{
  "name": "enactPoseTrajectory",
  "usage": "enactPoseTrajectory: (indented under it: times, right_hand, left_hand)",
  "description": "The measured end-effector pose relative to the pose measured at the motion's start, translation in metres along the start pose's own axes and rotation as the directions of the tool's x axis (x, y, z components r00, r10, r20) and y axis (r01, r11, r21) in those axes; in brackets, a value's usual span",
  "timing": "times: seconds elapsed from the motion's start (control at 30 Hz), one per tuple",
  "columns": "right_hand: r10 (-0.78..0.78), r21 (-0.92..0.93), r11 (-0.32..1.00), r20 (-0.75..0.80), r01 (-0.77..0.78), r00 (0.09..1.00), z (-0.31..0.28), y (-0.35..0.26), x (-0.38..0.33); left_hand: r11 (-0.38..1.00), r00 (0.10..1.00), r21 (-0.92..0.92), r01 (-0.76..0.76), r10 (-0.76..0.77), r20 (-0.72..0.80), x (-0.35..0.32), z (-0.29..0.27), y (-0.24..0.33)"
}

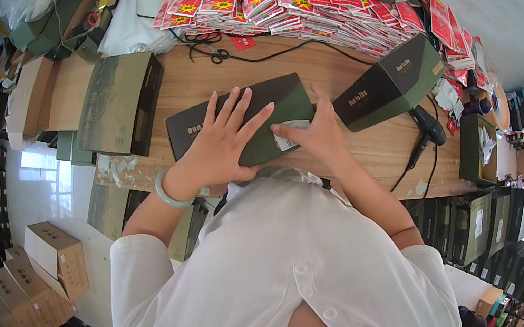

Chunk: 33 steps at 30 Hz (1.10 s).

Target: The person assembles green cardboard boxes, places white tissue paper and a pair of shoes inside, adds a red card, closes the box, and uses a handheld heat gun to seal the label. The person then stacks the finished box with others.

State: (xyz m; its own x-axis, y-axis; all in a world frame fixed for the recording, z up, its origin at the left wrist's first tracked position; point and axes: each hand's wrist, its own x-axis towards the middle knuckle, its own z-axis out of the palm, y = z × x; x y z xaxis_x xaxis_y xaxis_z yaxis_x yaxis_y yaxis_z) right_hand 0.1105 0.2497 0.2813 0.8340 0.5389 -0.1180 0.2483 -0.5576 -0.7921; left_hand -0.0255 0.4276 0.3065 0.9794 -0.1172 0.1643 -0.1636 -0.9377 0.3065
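Observation:
A black and dark green shoebox (291, 95) lies in front of me on the wooden table, close against my body. My left hand (224, 138) rests flat on it with the fingers spread; a pale green bangle (166, 193) circles that wrist. At the box's right end, my right hand (315, 129) grips the edge, its thumb pressing on a white label (284, 143). Its other fingers are partly hidden beyond the edge. Just right of that hand stands a second black and green shoebox (388, 82), tilted.
A black hair dryer (431, 127) with a cord lies at the table's right. Red printed packets (312, 7) are heaped along the back. Scissors (205, 39) lie before them. A taped green box (118, 105) sits at left; brown cartons (58, 259) stand on the floor.

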Motion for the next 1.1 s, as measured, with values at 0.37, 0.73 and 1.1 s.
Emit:
enactPoseTrajectory:
  times: [0.37, 0.73, 1.1]
  right_hand:
    - [-0.003, 0.328, 0.944, 0.041, -0.011, 0.999, 0.001, 0.036, 0.017]
    - [-0.143, 0.252, 0.958, 0.013, 0.135, 0.990, 0.002, 0.041, -0.007]
    - [0.116, 0.380, 0.919, 0.003, -0.109, 0.993, -0.006, 0.018, 0.015]
  left_hand:
    - [1.000, 1.000, 0.023, 0.020, -0.020, 0.014, 0.002, 0.002, 0.004]
    - [0.999, 0.999, 0.017, 0.029, -0.030, 0.027, 0.004, -0.001, 0.005]
    - [0.998, 0.996, 0.059, -0.022, 0.017, 0.088, 0.003, -0.001, 0.004]
